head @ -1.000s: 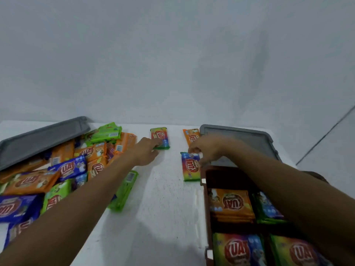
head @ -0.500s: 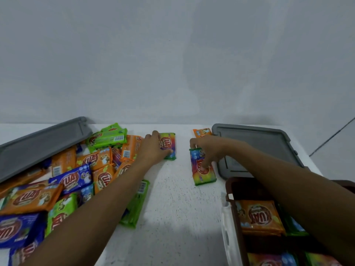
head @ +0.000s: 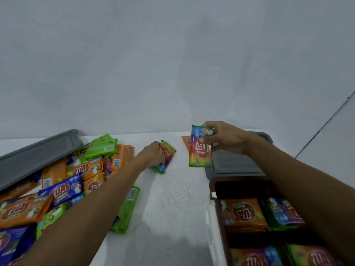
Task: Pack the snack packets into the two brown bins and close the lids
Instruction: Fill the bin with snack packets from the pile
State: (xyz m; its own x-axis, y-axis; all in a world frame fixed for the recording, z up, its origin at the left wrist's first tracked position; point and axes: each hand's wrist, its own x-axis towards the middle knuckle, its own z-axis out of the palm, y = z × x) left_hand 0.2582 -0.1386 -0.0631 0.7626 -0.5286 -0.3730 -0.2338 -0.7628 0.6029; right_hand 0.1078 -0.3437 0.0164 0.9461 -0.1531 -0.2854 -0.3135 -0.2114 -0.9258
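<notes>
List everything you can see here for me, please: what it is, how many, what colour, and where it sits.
rainbow packets: two, one lifted in the right hand, one under the left hand on the table
loose packet pile: many, orange, blue, green, left side of table
orange packet: one, behind the lifted packet
brown bin: one in view, open, lower right, packets inside
grey lids: two, one far left, one behind the bin
table: one, white
left hand: on a packet
right hand: gripping a packet
</notes>
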